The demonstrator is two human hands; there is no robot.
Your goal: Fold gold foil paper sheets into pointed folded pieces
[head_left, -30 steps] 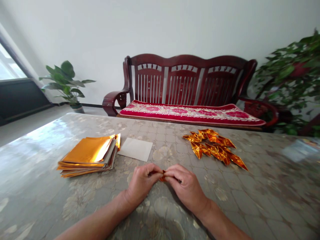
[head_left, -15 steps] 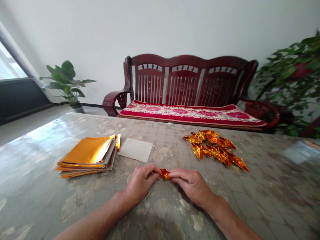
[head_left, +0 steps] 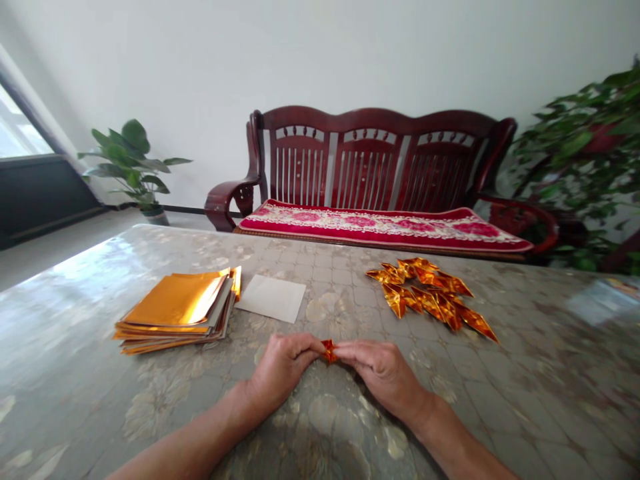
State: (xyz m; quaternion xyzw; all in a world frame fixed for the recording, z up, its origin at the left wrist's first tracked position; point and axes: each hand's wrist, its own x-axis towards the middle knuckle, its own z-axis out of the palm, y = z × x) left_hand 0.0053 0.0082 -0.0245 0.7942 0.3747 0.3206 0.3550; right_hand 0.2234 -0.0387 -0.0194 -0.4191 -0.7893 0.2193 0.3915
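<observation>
A small folded piece of gold foil paper (head_left: 329, 350) sits between my two hands, just above the table. My left hand (head_left: 283, 370) pinches its left end with closed fingers. My right hand (head_left: 383, 373) pinches its right end, fingers closed too. Most of the piece is hidden by my fingertips. A stack of flat gold foil sheets (head_left: 180, 310) lies to the left. One white sheet (head_left: 273, 298) lies beside that stack. A heap of several folded gold pieces (head_left: 430, 297) lies to the right, beyond my right hand.
The table (head_left: 100, 400) has a glossy patterned cover. Behind it stands a dark red wooden bench (head_left: 380, 173) with a red cushion. Potted plants stand at the far left (head_left: 130, 163) and the right (head_left: 585, 153). A blurred clear packet (head_left: 595, 300) lies at the table's right edge.
My hands have drawn slightly apart, so the gold piece between them shows more. My right hand has turned and shifted a little to the right.
</observation>
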